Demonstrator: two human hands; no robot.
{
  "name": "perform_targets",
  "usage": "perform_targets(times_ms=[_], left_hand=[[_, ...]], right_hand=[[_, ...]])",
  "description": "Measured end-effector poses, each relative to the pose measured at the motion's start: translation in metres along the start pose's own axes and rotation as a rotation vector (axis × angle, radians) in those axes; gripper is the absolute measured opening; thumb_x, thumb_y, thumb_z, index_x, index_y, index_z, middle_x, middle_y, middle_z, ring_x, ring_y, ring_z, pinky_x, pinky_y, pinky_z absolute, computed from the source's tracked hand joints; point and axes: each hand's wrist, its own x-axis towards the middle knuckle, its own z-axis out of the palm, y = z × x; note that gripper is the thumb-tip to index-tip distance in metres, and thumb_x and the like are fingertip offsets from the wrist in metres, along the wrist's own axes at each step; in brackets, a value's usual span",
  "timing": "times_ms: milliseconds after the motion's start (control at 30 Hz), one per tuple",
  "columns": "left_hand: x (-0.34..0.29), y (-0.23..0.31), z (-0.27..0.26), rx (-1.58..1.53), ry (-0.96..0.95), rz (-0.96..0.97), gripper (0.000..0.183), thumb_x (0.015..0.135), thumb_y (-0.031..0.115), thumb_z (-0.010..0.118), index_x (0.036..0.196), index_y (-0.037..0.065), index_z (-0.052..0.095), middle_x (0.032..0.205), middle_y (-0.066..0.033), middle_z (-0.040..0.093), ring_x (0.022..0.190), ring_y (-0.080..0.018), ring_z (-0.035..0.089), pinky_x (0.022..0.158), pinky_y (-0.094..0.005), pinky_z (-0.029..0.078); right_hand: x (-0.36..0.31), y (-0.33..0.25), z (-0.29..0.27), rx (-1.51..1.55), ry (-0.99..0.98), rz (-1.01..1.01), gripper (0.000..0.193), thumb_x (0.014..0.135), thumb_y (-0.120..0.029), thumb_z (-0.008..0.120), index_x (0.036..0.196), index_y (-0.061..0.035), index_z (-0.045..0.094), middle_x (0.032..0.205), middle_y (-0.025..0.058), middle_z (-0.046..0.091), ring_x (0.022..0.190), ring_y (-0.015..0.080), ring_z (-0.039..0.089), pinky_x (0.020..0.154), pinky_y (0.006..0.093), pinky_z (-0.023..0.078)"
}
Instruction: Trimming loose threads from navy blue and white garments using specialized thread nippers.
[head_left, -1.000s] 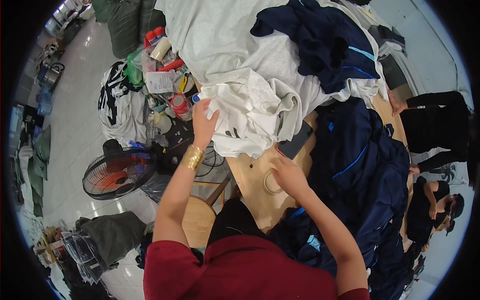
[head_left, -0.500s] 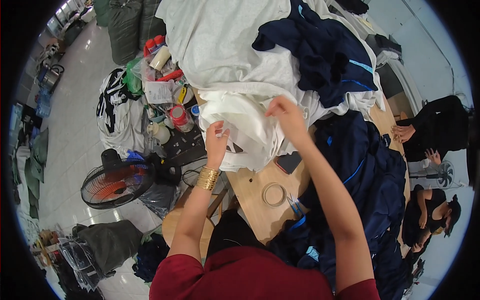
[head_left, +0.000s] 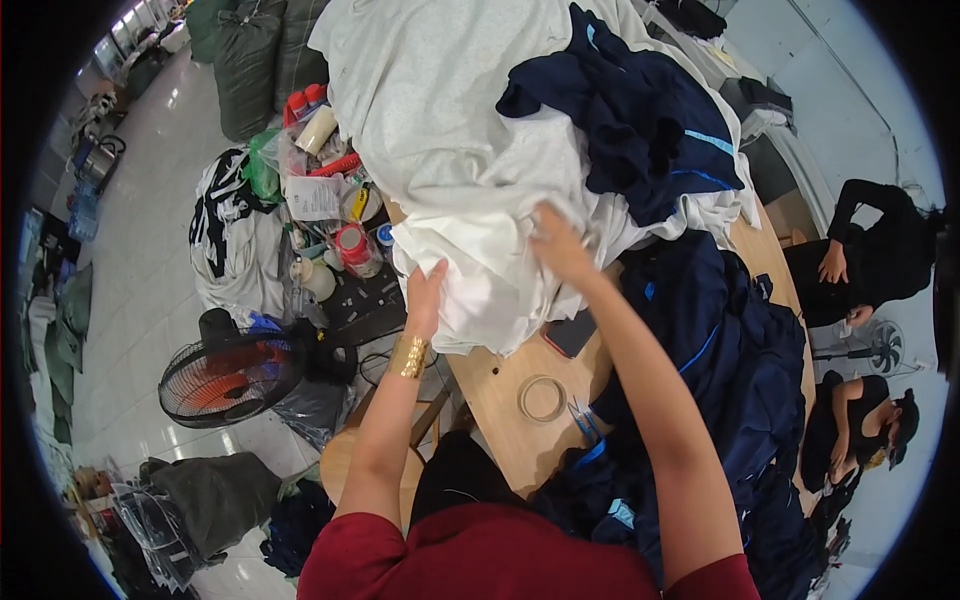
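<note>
1. The left hand [head_left: 425, 298] is resting at the left edge of the white cloth [head_left: 478, 292], its thumb pointing away from the person; whether it is pinching the fabric, I cannot tell.
2. The right hand [head_left: 563, 250] is showing blurred over the cloth's right part; I cannot tell whether its fingers are spread or pinching.
3. The cloth is lying rumpled between and under the hands, on the tabletop [head_left: 487, 392], with a wider white sheet [head_left: 430, 110] spreading beyond it.
4. Just beside the cloth, a dark phone [head_left: 572, 335] is lying flat; nearer the person, a tan ring [head_left: 522, 402] is lying near scissors [head_left: 583, 420].
5. Navy clothes [head_left: 745, 360] are covering the right side, and a navy garment [head_left: 635, 130] is lying over the sheet.
6. Leftward, a red jar [head_left: 355, 247] is standing among clutter, and a fan [head_left: 230, 380] is standing farther out.
7. At far right, a person [head_left: 905, 250] in black is standing.
</note>
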Motion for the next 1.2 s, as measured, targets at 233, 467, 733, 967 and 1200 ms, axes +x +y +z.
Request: perform_targets(times_ms=[233, 467, 733, 967, 1200], left_hand=[[-0.085, -0.013, -0.015, 0.139, 0.14, -0.092, 0.031, 0.093, 0.03, 0.055, 0.103, 0.001, 0.057, 0.071, 0.0024, 0.057, 0.055, -0.0043, 0.049, 0.047, -0.0198, 0.037], [-0.075, -0.033, -0.031, 0.432, 0.066, -0.06, 0.03, 0.085, 0.023, 0.063, 0.101, -0.002, 0.057, 0.078, -0.0073, 0.058, 0.063, -0.0143, 0.048, 0.06, -0.0301, 0.041], [-0.043, 0.01, -0.015, 0.359, 0.267, 0.231, 0.031, 0.085, 0.024, 0.064, 0.108, 0.004, 0.059, 0.104, -0.0105, 0.051, 0.092, -0.0193, 0.048, 0.083, -0.0301, 0.041], [0.023, 0.035, -0.009, 0.651, 0.093, -0.084, 0.038, 0.084, 0.039, 0.061, 0.087, 0.001, 0.062, 0.083, -0.012, 0.063, 0.07, -0.0217, 0.055, 0.066, -0.0341, 0.044], [0.019, 0.048, 0.0, 0.414, -0.015, 0.338, 0.03, 0.079, 0.024, 0.069, 0.08, -0.002, 0.055, 0.089, -0.0103, 0.051, 0.083, -0.021, 0.05, 0.075, -0.0293, 0.04]], right_hand=[[0.019, -0.037, -0.018, -0.205, 0.008, 0.107, 0.061, 0.078, -0.011, 0.063, 0.133, -0.0078, 0.037, 0.12, 0.0228, 0.05, 0.111, 0.0379, 0.048, 0.094, 0.0406, 0.039], [-0.018, -0.061, 0.026, -0.604, 0.179, -0.332, 0.03, 0.072, -0.019, 0.07, 0.099, -0.0101, 0.059, 0.097, 0.0052, 0.058, 0.101, 0.0249, 0.053, 0.087, 0.0413, 0.041], [-0.009, -0.067, 0.005, 0.23, -0.438, 0.143, 0.014, 0.08, -0.015, 0.06, 0.085, -0.0036, 0.066, 0.08, 0.0064, 0.065, 0.077, 0.0172, 0.059, 0.073, 0.028, 0.046], [-0.009, -0.09, -0.017, 0.289, -0.85, 0.252, 0.013, 0.08, -0.015, 0.061, 0.083, -0.0028, 0.065, 0.074, 0.0025, 0.063, 0.074, 0.0088, 0.054, 0.071, 0.0258, 0.044], [-0.009, -0.056, -0.002, 0.02, -0.331, 0.08, 0.036, 0.079, -0.013, 0.062, 0.114, -0.0096, 0.055, 0.11, 0.0112, 0.058, 0.103, 0.0241, 0.055, 0.09, 0.0327, 0.042]])
